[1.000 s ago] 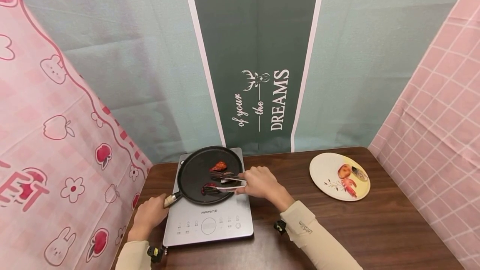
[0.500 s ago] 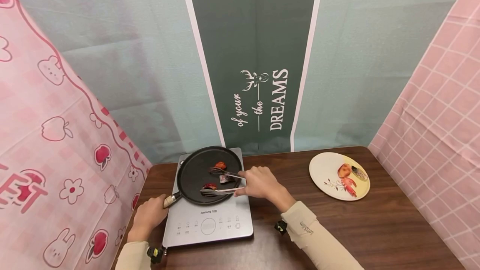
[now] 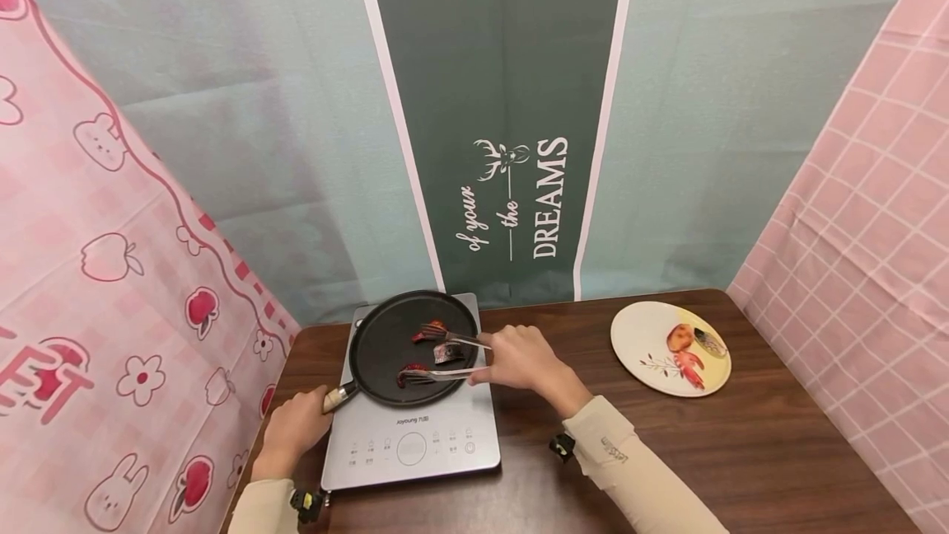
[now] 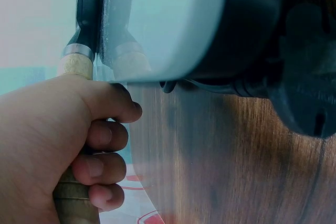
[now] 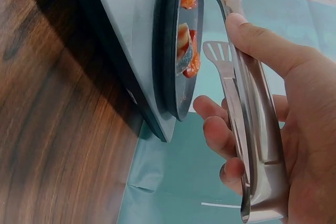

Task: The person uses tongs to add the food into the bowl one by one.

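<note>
My left hand [image 3: 296, 425] grips the pale wooden handle [image 4: 77, 65] of a round black frying pan [image 3: 389, 336], fingers curled round it in the left wrist view. Metal tongs [image 5: 254, 111] are held in my right hand [image 3: 522, 358], their slotted ends spread apart over the pan. Between the tong arms lies a piece of silver-skinned fish [image 3: 448, 353]. One glossy red piece of food [image 3: 411, 373] is by the nearer tong end, partly covered by it. Another red-orange piece [image 3: 437, 325] lies by the farther end. In the right wrist view the tong tips stand above the food.
The pan sits on a silver induction cooker [image 3: 445, 435] at the left of the brown wooden table [image 3: 623, 443]. A white and yellow plate [image 3: 633, 336] at the right bears brown, dark and red shapes. Fabric curtains [image 3: 319, 147] hang behind and at both sides.
The tong arms have spread wider, and the fish piece shows more plainly between them. My right hand has shifted slightly to the right. The left hand and pan stay put.
</note>
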The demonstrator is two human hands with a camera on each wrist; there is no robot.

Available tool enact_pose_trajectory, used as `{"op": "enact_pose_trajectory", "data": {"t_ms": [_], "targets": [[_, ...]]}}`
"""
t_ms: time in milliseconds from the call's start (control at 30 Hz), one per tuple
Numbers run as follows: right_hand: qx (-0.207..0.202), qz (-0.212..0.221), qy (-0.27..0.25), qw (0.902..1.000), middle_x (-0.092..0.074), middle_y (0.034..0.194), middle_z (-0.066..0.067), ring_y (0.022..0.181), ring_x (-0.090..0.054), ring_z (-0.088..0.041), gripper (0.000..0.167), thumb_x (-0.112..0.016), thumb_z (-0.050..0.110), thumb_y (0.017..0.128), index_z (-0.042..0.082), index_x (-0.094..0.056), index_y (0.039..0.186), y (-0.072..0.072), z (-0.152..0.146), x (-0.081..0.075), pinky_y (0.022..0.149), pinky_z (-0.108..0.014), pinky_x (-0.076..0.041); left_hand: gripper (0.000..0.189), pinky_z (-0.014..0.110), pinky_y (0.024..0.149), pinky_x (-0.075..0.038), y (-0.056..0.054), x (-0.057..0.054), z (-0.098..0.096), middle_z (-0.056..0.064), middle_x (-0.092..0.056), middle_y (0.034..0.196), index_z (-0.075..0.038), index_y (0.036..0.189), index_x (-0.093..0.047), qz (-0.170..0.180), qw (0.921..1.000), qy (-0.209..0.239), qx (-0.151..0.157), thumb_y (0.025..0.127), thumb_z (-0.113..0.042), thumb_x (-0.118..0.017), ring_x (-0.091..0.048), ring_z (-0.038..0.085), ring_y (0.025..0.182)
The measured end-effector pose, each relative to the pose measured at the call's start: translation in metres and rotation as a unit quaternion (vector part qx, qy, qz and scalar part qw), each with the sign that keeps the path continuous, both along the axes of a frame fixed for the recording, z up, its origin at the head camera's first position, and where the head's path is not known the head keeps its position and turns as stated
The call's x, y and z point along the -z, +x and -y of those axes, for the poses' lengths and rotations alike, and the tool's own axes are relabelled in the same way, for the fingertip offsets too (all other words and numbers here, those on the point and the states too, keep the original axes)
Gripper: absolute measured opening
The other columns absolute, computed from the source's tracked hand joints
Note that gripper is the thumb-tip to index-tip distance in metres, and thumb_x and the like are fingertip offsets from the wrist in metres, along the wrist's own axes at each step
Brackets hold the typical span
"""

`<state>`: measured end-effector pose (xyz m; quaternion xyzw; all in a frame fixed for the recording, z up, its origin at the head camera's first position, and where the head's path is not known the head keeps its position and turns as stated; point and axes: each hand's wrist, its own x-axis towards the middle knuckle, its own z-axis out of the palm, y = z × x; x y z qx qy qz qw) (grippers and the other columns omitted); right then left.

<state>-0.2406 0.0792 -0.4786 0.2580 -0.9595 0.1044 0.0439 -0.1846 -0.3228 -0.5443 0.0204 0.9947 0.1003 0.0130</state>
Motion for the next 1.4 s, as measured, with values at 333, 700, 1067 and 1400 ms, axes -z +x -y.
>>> {"op": "enact_pose_trajectory", "data": {"t_ms": [333, 700, 1067, 1400], "targets": [[0.003, -0.007, -0.004, 1.0, -0.07, 0.071, 0.001, 0.061, -0.064, -0.021, 0.071, -0.084, 0.069, 0.075, 0.021, -0.077, 0.127, -0.001, -0.009, -0.002, 0.051, -0.037, -0.041, 0.016, 0.054, 0.058, -0.047, 0.0, 0.0, 0.0, 0.014, -0.068, 0.079, -0.006, 0.096, -0.064, 0.0, 1.0, -0.002, 0.001, 0.086, -0.014, -0.074, -0.066, 0.036, 0.065], [0.018, -0.015, 0.009, 0.9997, -0.077, 0.081, -0.001, 0.07, -0.072, -0.026, 0.073, -0.082, 0.07, 0.075, 0.021, -0.077, 0.129, -0.001, -0.024, -0.004, 0.054, -0.039, -0.046, 0.016, 0.051, 0.058, -0.046, 0.0, 0.0, -0.001, 0.012, -0.067, 0.078, -0.007, 0.096, -0.064, 0.003, 1.0, -0.002, 0.0, 0.086, -0.015, -0.074, -0.063, 0.031, 0.063], [0.041, -0.016, 0.012, 0.999, -0.079, 0.087, -0.004, 0.081, -0.075, -0.029, 0.077, -0.083, 0.07, 0.075, 0.021, -0.075, 0.133, -0.003, -0.04, -0.008, 0.057, -0.04, -0.049, 0.015, 0.052, 0.057, -0.046, 0.0, 0.0, 0.001, 0.012, -0.068, 0.078, -0.007, 0.095, -0.064, 0.0, 1.0, -0.004, 0.002, 0.086, -0.014, -0.074, -0.064, 0.032, 0.063], [0.046, -0.028, 0.009, 0.9985, -0.077, 0.083, -0.002, 0.077, -0.075, -0.026, 0.075, -0.083, 0.069, 0.075, 0.02, -0.076, 0.131, -0.002, -0.053, -0.009, 0.057, -0.04, -0.048, 0.015, 0.052, 0.057, -0.046, 0.0, 0.0, 0.0, 0.013, -0.068, 0.078, -0.007, 0.095, -0.064, 0.0, 1.0, -0.002, 0.002, 0.086, -0.014, -0.074, -0.065, 0.033, 0.064]]}}
